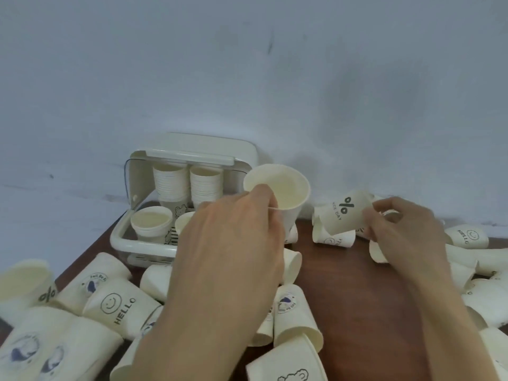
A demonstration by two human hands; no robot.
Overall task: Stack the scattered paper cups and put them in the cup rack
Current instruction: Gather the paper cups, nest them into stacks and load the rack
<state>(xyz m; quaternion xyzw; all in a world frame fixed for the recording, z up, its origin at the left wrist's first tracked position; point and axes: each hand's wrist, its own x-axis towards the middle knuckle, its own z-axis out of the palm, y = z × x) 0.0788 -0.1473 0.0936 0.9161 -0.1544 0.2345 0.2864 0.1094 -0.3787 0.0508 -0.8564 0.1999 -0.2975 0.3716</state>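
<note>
My left hand [233, 248] pinches the near rim of an upright white paper cup [286, 188], held above the table just right of the cup rack [123, 237]. My right hand [406, 237] grips a tilted cup printed "NICE DAY" [341, 213] by its open end, bottom pointing up and left. The cream rack with a raised lid holds two tall cup stacks [187, 185] at its back and two short stacks [151, 224] in front. Several loose cups lie on their sides around both hands.
The brown table [343, 284] meets a pale wall close behind the rack. A "HELLO" smiley cup [118, 306] lies at front left among several others. More cups crowd the right edge [467, 237] and the front [291, 364].
</note>
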